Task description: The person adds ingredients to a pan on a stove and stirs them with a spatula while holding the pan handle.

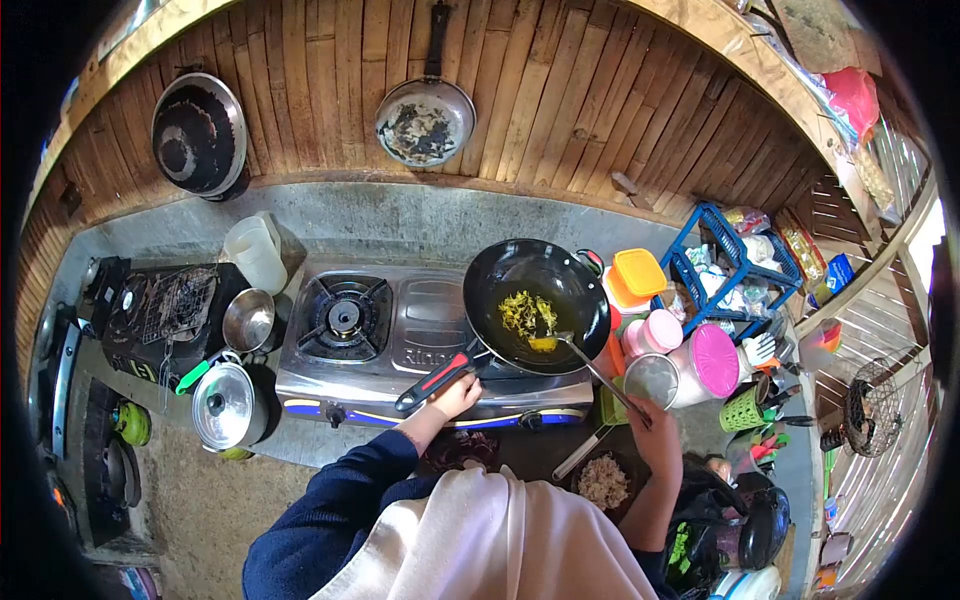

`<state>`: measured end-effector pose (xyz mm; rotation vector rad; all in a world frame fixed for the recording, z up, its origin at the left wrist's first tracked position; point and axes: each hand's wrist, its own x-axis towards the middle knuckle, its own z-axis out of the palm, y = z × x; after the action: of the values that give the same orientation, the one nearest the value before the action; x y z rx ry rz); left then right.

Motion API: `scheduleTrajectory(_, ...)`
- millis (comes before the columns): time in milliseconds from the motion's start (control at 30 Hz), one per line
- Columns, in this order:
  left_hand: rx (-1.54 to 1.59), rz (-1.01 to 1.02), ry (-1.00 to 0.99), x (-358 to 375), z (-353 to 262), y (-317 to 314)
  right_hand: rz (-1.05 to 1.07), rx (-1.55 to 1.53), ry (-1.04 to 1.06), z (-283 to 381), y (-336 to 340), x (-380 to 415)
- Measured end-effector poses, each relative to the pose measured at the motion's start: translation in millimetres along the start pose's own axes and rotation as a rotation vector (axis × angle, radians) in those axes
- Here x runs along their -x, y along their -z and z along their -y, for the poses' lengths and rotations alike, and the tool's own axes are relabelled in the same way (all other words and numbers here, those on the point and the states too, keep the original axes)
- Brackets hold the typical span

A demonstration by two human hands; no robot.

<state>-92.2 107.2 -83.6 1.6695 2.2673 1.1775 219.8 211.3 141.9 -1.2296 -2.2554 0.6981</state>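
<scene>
A black wok [490,290] sits on the right burner of the steel gas stove [430,300]. Yellow-green chopped food [528,313] lies in a shiny pool of oil inside it. My left hand [457,396] is closed round the wok's black and red handle [430,384]. A metal spatula [597,374] is in my right hand [653,428], gripped near the top of its shaft. Its blade touches the food's lower right edge. Below that hand, a dark container holds pale, rice-like food [603,482], partly hidden by my forearm.
The left burner [344,316] stands bare. A lidded pot [224,405] and a small steel pan [249,318] are left of the stove. Pink-lidded tub [712,360], sieve [651,381], orange-lidded box [640,272] and blue rack [735,262] crowd the right side.
</scene>
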Motion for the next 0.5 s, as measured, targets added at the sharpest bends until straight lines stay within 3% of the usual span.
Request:
scheduleTrajectory(267, 0.051, 0.022, 0.049, 1, 1, -1, -0.019, 0.135, 0.039, 12, 51, 21)
scheduleTrajectory(500, 0.056, 0.117, 0.096, -1, -6, 8, -0.050, 0.174, 0.060, 5, 35, 19)
